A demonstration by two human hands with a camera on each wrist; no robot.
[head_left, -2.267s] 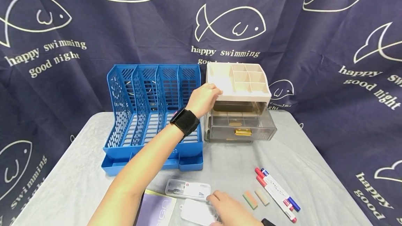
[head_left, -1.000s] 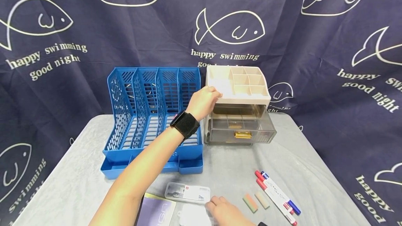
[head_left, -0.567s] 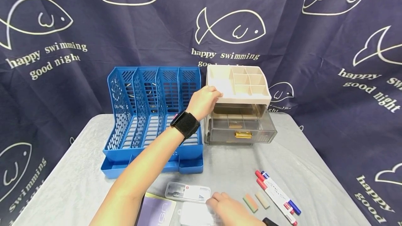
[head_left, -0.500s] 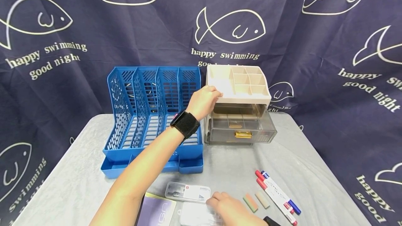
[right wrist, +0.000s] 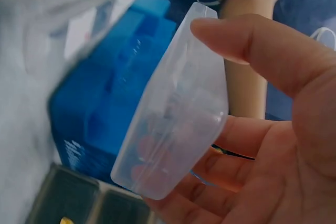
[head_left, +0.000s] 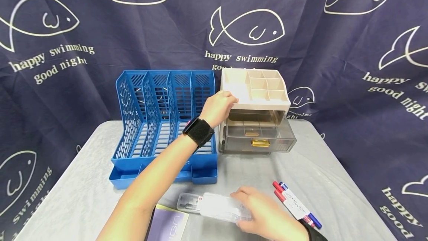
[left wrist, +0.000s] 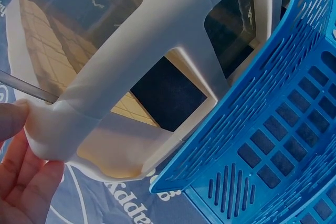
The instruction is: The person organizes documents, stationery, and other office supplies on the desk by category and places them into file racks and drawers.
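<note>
My left hand (head_left: 224, 99) grips the front left corner of a beige desk organizer (head_left: 264, 101); its smoky clear drawer (head_left: 259, 138) stands pulled out. In the left wrist view my fingers (left wrist: 21, 182) curl around the organizer's beige frame (left wrist: 131, 66). My right hand (head_left: 249, 205) holds a clear plastic box (head_left: 222, 207) just above the table's near edge. The right wrist view shows this box (right wrist: 173, 114) pinched between thumb (right wrist: 247, 38) and fingers.
A blue file rack (head_left: 164, 122) stands left of the organizer. A second clear case (head_left: 188, 202) and a purple notebook (head_left: 167, 224) lie near the front edge. Red and blue markers (head_left: 295, 207) lie to the right on the grey table (head_left: 83, 189).
My right hand has lifted the clear plastic box off the table and carried it a little forward. The left hand has stayed on the organizer's corner.
</note>
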